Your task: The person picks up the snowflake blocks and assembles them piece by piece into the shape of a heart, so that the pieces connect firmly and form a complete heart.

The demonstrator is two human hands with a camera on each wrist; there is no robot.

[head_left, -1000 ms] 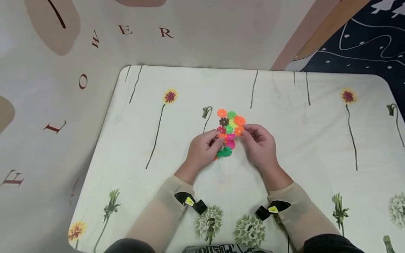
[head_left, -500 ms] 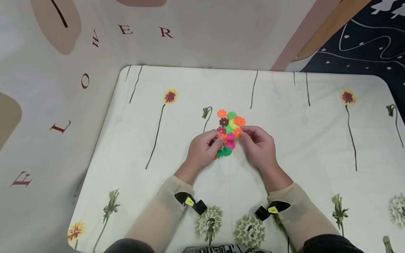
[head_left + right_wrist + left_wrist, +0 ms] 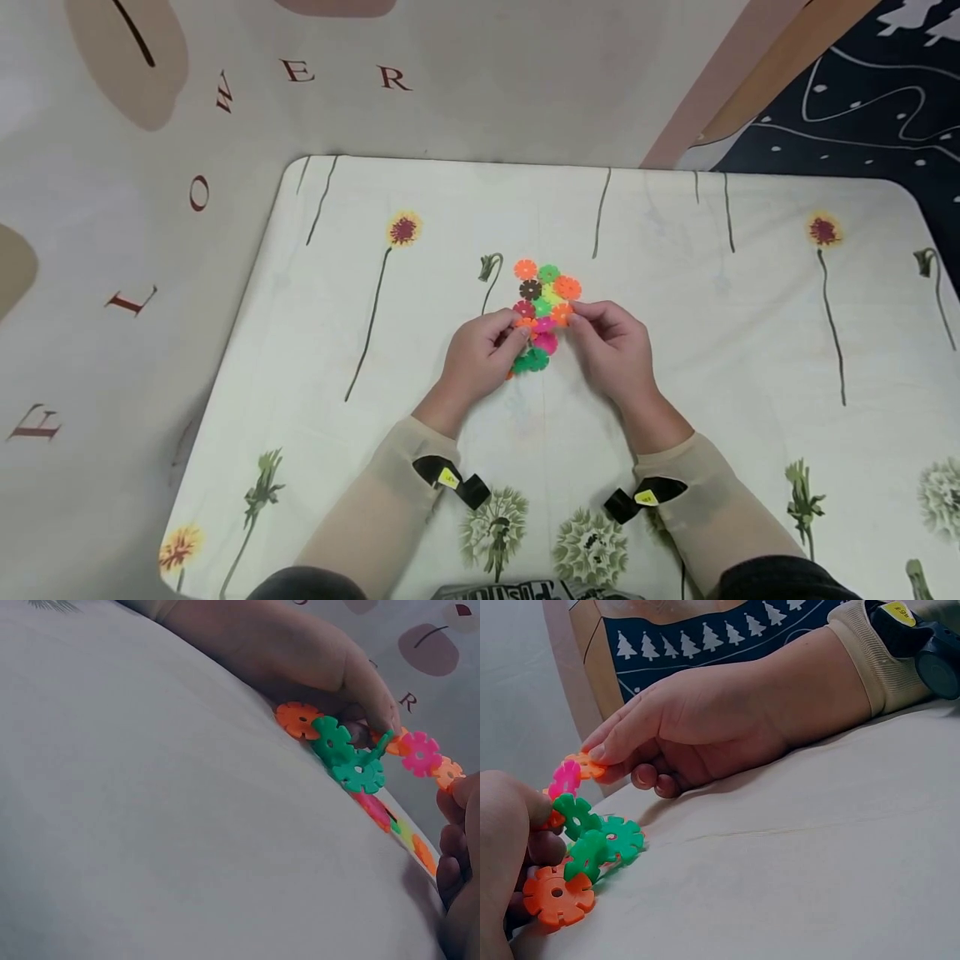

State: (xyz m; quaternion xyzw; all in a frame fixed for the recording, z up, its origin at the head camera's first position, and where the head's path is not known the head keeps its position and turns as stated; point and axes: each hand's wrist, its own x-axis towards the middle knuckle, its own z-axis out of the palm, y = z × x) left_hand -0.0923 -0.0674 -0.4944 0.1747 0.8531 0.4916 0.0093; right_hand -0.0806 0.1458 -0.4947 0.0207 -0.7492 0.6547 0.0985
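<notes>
Near the middle of the table, my left hand (image 3: 483,354) pinches an orange notched plastic disc at the end of a joined chain. Green notched discs (image 3: 622,838) and an orange disc (image 3: 558,895) hang below those fingers. From the other side, my right hand (image 3: 617,346) pinches another orange notched disc (image 3: 562,313) between thumb and index finger. That disc's edge meets a pink disc (image 3: 421,754) in the chain; how deep their slots interlock cannot be told. My left fingers partly hide the chain.
Loose discs lie just beyond the hands, among them an orange one (image 3: 567,287), a light green one (image 3: 549,273) and a dark one (image 3: 530,289). The white flower-print tablecloth (image 3: 735,350) spreads all around. A lettered wall (image 3: 510,92) stands behind the table.
My right hand has shifted slightly left and toward me, bringing its orange disc against the pink disc. My left hand has stayed almost still, keeping its pinch on the chain.
</notes>
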